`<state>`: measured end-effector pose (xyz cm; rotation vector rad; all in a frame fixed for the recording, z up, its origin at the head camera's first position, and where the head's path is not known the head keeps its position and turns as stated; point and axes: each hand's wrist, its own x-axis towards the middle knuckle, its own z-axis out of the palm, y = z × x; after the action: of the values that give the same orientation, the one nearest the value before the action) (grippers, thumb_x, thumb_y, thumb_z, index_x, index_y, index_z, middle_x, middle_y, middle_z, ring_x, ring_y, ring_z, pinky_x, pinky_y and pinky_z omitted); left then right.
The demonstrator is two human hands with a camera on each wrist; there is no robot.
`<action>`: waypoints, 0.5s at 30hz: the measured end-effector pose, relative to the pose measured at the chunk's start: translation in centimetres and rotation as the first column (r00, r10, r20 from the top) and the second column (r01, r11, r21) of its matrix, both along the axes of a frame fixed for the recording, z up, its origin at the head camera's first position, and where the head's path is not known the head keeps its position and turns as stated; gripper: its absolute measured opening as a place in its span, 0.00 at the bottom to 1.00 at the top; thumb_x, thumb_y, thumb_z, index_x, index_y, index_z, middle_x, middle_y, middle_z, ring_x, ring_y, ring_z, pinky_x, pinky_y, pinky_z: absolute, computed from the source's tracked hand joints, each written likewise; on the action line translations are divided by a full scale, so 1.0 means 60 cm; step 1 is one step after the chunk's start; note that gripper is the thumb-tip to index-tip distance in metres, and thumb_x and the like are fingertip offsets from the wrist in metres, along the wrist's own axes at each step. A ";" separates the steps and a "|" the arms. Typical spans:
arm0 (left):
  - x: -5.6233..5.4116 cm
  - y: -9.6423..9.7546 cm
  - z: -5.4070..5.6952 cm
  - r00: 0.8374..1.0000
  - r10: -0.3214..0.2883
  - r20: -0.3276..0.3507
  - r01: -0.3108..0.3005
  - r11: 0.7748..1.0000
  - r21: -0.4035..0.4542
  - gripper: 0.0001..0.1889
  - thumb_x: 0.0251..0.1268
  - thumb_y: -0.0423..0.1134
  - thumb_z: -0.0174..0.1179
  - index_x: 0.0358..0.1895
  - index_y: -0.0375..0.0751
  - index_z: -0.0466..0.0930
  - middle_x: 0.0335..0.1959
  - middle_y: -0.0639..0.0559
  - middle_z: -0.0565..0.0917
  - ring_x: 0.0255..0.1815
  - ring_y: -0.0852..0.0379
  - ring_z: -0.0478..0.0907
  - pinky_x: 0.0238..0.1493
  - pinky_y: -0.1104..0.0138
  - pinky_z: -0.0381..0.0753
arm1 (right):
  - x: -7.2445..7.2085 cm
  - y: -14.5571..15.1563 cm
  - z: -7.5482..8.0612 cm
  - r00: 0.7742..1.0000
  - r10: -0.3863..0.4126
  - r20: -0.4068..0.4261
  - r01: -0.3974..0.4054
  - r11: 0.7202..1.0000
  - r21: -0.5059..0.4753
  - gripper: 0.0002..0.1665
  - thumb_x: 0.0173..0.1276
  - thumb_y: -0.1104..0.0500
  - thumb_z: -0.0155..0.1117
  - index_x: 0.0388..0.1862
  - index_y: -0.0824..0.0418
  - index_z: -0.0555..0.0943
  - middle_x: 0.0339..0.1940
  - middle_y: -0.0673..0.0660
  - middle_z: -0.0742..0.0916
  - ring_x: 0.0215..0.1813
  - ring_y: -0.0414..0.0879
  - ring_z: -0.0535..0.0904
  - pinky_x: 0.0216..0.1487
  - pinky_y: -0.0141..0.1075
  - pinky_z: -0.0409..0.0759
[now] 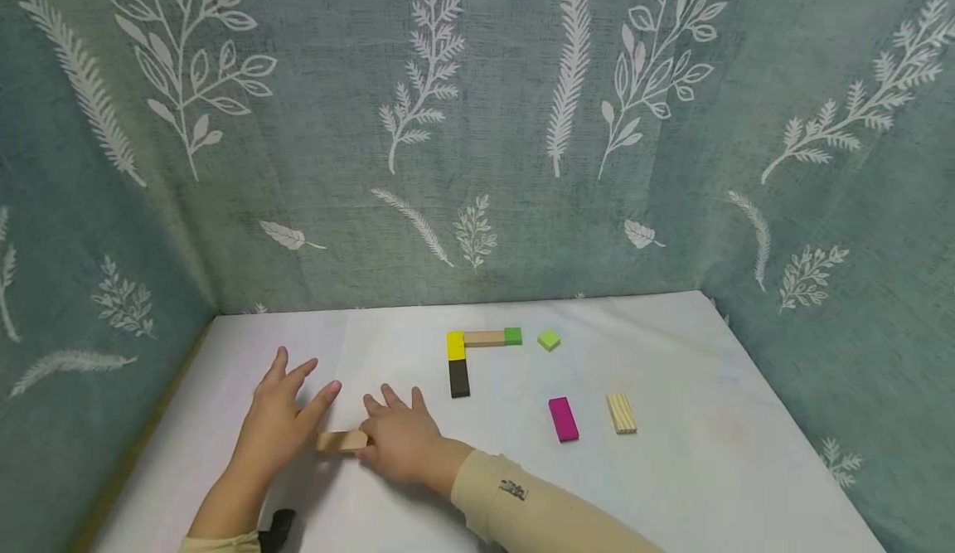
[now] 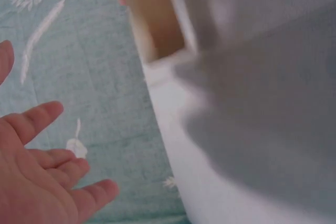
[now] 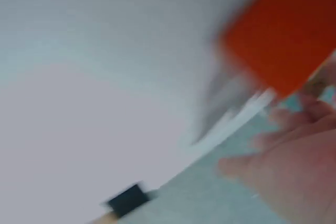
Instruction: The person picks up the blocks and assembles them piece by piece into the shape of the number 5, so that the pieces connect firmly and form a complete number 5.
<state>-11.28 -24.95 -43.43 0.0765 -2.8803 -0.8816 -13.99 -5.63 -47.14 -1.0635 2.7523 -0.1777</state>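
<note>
My left hand (image 1: 279, 412) is raised at the left with its fingers straight and spread, and nothing is in it. A light wooden block (image 1: 341, 441) lies between the two hands, its left end close by the left thumb. With its thumb side, my right hand (image 1: 403, 437) grips the other end of that block; the remaining fingers reach forward. The same wooden block (image 2: 157, 19) appears blurred at the top of the left wrist view. In the right wrist view an orange-red block (image 3: 286, 35) looms beside the right fingers; the hand hides it in the head view.
Yellow (image 1: 456, 346), black (image 1: 458, 378), wooden (image 1: 485, 338) and green (image 1: 512, 337) blocks form a corner shape farther back. A small light green block (image 1: 549, 339), a magenta block (image 1: 563, 419) and a ridged wooden block (image 1: 621, 413) lie to the right. Patterned cloth (image 1: 477, 122) surrounds the white table (image 1: 709, 453).
</note>
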 end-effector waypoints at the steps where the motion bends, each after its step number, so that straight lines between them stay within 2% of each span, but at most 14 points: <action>1: -0.002 0.004 -0.002 1.000 -0.003 0.004 0.003 1.000 0.001 0.42 0.72 0.65 0.53 0.72 0.30 0.66 0.79 0.22 0.43 0.74 0.15 0.49 0.63 0.23 0.58 | -0.006 0.020 0.002 0.999 0.032 0.027 -0.031 0.999 -0.033 0.22 0.74 0.35 0.56 0.62 0.37 0.81 0.79 0.43 0.68 0.83 0.46 0.56 0.78 0.58 0.60; 4: -0.011 0.019 -0.008 1.000 -0.018 0.003 0.018 1.000 -0.003 0.42 0.72 0.65 0.53 0.72 0.30 0.67 0.79 0.23 0.44 0.75 0.16 0.50 0.63 0.24 0.58 | -0.024 0.088 0.009 0.986 0.113 0.123 -0.096 0.987 -0.132 0.21 0.73 0.38 0.59 0.61 0.40 0.81 0.79 0.44 0.69 0.83 0.46 0.57 0.78 0.58 0.60; 6: -0.017 0.030 -0.012 0.999 -0.041 -0.005 0.041 0.999 -0.006 0.41 0.72 0.64 0.54 0.72 0.30 0.67 0.79 0.22 0.46 0.75 0.17 0.50 0.63 0.24 0.59 | -0.036 0.135 0.013 0.977 0.121 0.173 -0.089 0.979 -0.183 0.23 0.73 0.40 0.61 0.62 0.43 0.81 0.78 0.43 0.70 0.83 0.46 0.58 0.79 0.57 0.59; 11: -0.038 0.072 -0.020 0.992 -0.118 -0.032 0.117 0.992 -0.042 0.40 0.71 0.63 0.56 0.70 0.30 0.70 0.78 0.21 0.50 0.76 0.20 0.52 0.66 0.28 0.62 | -0.061 0.245 0.020 0.964 0.042 0.261 0.021 0.972 -0.232 0.27 0.73 0.40 0.62 0.66 0.47 0.80 0.77 0.43 0.71 0.83 0.48 0.56 0.81 0.55 0.55; 15: -0.069 0.122 -0.025 0.978 -0.206 -0.026 0.202 0.974 -0.106 0.38 0.70 0.61 0.59 0.69 0.31 0.72 0.78 0.23 0.52 0.77 0.23 0.53 0.69 0.32 0.62 | -0.082 0.311 0.021 0.945 -0.029 0.326 0.122 0.956 -0.267 0.25 0.73 0.41 0.61 0.65 0.48 0.80 0.77 0.45 0.71 0.84 0.49 0.54 0.81 0.54 0.55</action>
<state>-15.41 -17.61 -44.92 -0.2474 -2.9310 -0.7534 -18.91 13.04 -45.88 -0.8933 2.5201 -0.7107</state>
